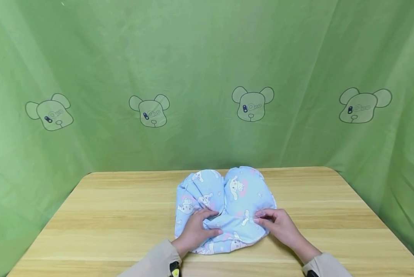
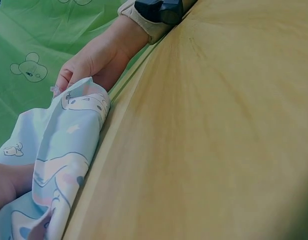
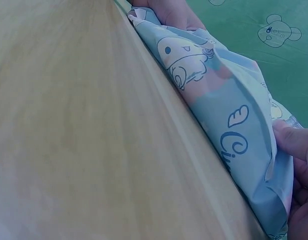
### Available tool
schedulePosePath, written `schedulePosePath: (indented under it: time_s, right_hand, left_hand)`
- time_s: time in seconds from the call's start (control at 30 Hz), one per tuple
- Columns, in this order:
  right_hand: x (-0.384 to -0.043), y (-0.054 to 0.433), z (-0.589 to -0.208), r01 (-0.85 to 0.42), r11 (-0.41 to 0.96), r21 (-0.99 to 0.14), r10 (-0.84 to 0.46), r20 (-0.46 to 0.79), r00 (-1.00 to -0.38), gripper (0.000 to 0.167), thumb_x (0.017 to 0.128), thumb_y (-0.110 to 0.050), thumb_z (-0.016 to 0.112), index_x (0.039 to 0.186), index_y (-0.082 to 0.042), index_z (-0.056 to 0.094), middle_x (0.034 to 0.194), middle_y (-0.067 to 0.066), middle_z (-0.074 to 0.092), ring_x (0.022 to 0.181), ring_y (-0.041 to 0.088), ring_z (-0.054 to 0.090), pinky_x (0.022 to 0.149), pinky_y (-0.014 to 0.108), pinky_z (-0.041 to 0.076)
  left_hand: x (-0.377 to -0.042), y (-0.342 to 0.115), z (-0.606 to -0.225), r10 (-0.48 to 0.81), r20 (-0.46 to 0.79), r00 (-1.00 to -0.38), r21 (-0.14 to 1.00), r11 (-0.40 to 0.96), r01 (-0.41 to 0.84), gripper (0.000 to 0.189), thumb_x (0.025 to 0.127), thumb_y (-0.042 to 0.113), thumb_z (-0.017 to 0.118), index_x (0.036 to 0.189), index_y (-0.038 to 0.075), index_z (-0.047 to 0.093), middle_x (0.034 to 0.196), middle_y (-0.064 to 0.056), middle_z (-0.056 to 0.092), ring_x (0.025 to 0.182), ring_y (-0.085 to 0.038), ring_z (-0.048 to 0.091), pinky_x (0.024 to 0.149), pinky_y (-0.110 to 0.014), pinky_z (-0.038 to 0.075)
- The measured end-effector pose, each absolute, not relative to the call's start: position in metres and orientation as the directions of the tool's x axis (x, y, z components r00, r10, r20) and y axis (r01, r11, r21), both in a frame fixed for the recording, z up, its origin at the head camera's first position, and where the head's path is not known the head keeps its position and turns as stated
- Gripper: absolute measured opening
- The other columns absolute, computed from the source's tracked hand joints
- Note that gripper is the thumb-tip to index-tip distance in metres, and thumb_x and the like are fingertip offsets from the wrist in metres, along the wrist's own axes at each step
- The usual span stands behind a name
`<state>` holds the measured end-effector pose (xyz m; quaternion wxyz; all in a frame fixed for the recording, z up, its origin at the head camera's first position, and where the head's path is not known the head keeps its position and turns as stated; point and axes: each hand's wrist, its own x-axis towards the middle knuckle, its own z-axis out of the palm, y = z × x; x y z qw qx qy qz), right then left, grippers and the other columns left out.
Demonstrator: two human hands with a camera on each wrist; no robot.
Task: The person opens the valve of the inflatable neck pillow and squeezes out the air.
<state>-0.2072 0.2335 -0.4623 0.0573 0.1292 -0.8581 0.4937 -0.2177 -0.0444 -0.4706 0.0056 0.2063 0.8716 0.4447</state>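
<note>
A light blue cloth item (image 1: 241,196) with two rounded lobes and a white cartoon-dog print lies on the table. My left hand (image 1: 194,229) rests on its near left part, thumb and fingers spread across a fold. At its right side, my right hand (image 1: 284,229) pinches the cloth between thumb and fingers. A small clear bit (image 2: 55,90) shows by the right fingertips in the left wrist view; what it is cannot be made out. In the right wrist view, the right thumb (image 3: 293,140) lies over the raised cloth edge. The cloth partly hides the left fingers in the left wrist view.
The cloth lies on a wood-grain table (image 1: 123,200) with rounded far corners. Green curtain (image 1: 200,46) printed with bear heads surrounds the back and sides. Dark bands (image 1: 174,268) circle both wrists over beige sleeves.
</note>
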Motion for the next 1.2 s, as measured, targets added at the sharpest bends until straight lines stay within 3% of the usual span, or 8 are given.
schedulePosePath:
  time_s: [0.67, 0.97, 1.2]
  right_hand:
    - [-0.206, 0.234, -0.464, -0.289, 0.474, -0.832, -0.168, 0.236, -0.957, 0.011, 0.082, -0.011, 0.072, 0.089, -0.004, 0.072, 0.086, 0.003, 0.071, 0.081, 0.001, 0.06, 0.071, 0.021, 0.051]
    - [-0.207, 0.233, -0.464, -0.281, 0.475, -0.834, -0.166, 0.229, -0.959, 0.011, 0.082, -0.011, 0.072, 0.09, -0.003, 0.072, 0.086, 0.003, 0.071, 0.08, 0.002, 0.06, 0.071, 0.02, 0.051]
    - [-0.207, 0.233, -0.464, -0.257, 0.481, -0.838, -0.155, 0.207, -0.966, 0.012, 0.082, -0.013, 0.072, 0.09, -0.004, 0.072, 0.087, 0.003, 0.071, 0.08, 0.001, 0.059, 0.071, 0.02, 0.051]
  left_hand:
    - [-0.225, -0.044, -0.472, 0.324, 0.126, -0.938, 0.857, 0.44, 0.268, 0.035, 0.074, 0.024, 0.08, 0.106, 0.015, 0.07, 0.107, 0.003, 0.067, 0.106, -0.021, 0.057, 0.095, -0.04, 0.043]
    - [-0.228, -0.051, -0.456, 0.429, 0.056, -0.902, 0.821, 0.495, 0.286, 0.055, 0.074, 0.031, 0.08, 0.122, 0.012, 0.062, 0.122, -0.003, 0.06, 0.117, -0.026, 0.052, 0.102, -0.044, 0.038]
    - [-0.227, -0.053, -0.432, 0.465, 0.024, -0.885, 0.827, 0.488, 0.279, 0.071, 0.074, 0.033, 0.08, 0.134, 0.009, 0.051, 0.142, -0.015, 0.042, 0.136, -0.035, 0.031, 0.111, -0.05, 0.023]
